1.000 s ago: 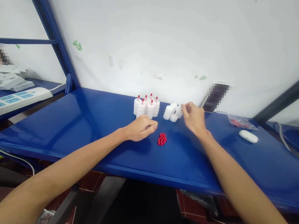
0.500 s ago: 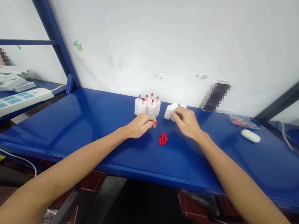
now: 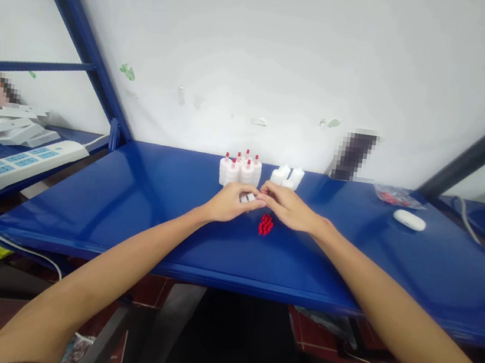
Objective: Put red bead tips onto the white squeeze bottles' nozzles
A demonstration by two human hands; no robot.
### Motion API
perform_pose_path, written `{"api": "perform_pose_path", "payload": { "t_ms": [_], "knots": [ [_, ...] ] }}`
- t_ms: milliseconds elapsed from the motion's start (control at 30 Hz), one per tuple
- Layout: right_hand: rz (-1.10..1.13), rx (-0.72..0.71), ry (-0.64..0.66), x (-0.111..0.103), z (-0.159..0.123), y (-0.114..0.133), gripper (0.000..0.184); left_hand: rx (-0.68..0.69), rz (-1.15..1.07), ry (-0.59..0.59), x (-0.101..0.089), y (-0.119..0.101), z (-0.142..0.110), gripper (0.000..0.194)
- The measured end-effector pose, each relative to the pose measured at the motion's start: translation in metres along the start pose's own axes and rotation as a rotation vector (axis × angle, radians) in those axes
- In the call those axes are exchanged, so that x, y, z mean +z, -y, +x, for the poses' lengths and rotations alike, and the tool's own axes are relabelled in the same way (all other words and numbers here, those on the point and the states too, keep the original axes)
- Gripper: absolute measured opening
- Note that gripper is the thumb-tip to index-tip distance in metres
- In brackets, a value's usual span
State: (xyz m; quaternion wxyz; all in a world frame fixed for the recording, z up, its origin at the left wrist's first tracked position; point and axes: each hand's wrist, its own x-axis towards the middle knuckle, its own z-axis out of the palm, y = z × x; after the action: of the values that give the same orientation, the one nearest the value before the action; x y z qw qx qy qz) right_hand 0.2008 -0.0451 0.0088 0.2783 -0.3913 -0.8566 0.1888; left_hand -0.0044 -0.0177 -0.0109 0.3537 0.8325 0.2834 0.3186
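My left hand [image 3: 231, 202] is closed around a small white bottle [image 3: 248, 198], partly hidden by the fingers. Against it, the pinched fingertips of my right hand [image 3: 288, 207] meet the bottle's end; whatever they grip is covered. Just behind my left hand stands a group of white squeeze bottles [image 3: 247, 174] with red tips. Several white bottles [image 3: 279, 175] without visible red caps stand behind my right hand. A small cluster of red caps [image 3: 266, 225] lies on the blue table [image 3: 140, 210], in front of both hands.
A clear bag with red pieces [image 3: 395, 197] and a white oval case [image 3: 409, 220] lie at the right. On the left are a white power strip [image 3: 34, 166] and white boxes [image 3: 21, 131]. A blue frame post [image 3: 92, 36] rises at the left.
My right hand has come left from the uncapped bottles to meet my left hand. A white bottle is now in my left hand, where a red cap showed before; that cap is hidden now.
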Motion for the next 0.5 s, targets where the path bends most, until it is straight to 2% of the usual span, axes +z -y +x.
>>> {"api": "perform_pose_path", "payload": {
  "t_ms": [100,200,367,500],
  "knots": [
    [0.074,-0.022,0.023,0.0,0.0,0.005,0.033,-0.028,-0.07,0.026,0.001,0.0,0.0,0.036],
    [0.139,-0.027,0.022,0.0,0.002,0.007,0.033,0.011,-0.009,0.006,0.002,-0.001,0.0,0.034],
    [0.234,0.072,-0.093,-0.007,0.002,0.001,0.042,0.252,0.234,-0.102,-0.002,-0.001,0.0,0.022],
    [0.111,0.113,0.005,-0.02,-0.001,-0.007,0.036,0.242,0.293,-0.123,-0.005,-0.002,-0.001,0.024]
  ]
}}
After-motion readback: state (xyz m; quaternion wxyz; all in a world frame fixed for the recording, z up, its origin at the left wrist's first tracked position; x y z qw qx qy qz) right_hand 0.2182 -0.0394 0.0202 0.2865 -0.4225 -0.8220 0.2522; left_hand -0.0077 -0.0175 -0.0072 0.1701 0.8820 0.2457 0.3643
